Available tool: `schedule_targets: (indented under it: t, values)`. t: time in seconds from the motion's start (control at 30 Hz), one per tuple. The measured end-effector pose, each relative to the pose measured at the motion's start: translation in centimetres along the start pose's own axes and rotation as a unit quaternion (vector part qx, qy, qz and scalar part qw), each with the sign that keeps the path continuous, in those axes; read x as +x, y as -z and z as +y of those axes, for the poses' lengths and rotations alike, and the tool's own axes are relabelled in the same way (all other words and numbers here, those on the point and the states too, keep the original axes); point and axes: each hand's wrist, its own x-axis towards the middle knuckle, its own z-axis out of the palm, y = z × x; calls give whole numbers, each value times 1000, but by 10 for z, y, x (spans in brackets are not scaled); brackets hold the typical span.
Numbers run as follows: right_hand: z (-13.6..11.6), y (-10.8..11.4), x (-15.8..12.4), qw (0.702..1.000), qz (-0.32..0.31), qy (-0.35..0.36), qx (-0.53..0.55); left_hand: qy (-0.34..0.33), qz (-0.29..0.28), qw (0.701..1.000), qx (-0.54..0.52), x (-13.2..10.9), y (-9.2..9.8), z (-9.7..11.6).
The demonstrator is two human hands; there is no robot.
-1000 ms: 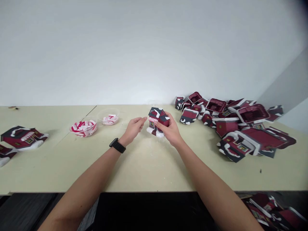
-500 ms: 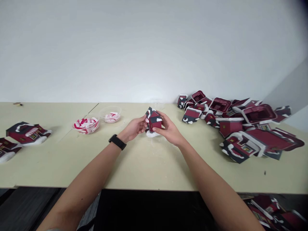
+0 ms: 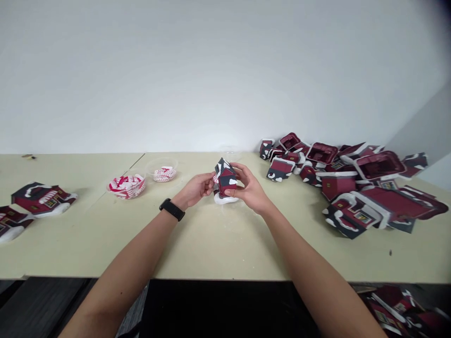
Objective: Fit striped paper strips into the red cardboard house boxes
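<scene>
A small toy house [image 3: 228, 180], dark red with a dark grey snow-patched roof and a white base, is tilted above the middle of the table. My right hand [image 3: 248, 188] grips it from the right, thumb on the near wall and fingers behind the roof. On its left side sits a red-and-white striped awning [image 3: 216, 178]. The fingers of my left hand [image 3: 197, 188] are closed in a pinch at this awning, the other fingers curled; the fingertips are partly hidden by the house.
A clear bowl [image 3: 127, 195] holds several striped awnings, with a second clear bowl [image 3: 165, 162] behind it. Two finished-looking houses [image 3: 44, 199] stand at the left. Many similar houses [image 3: 336, 185] lie heaped at the right; more [image 3: 398, 310] lie below the table edge.
The house has turned slightly in my right hand, so more of its front wall and white base shows. My left fingers stay at the awning. The view has shifted slightly.
</scene>
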Motion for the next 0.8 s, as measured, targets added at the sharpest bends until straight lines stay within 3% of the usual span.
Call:
schedule_targets:
  t: [0.4,0.63,0.8]
  values:
    - [3,4,1,998,-3,-19,55,-37,-26,999,4,0,1,0]
    - [2,5,0,999,5,-17,47,-40,9,997,67,-7,-10,3]
    - [3,3,0,1000,15,-2,22,-31,-36,998,49,-6,-7,1]
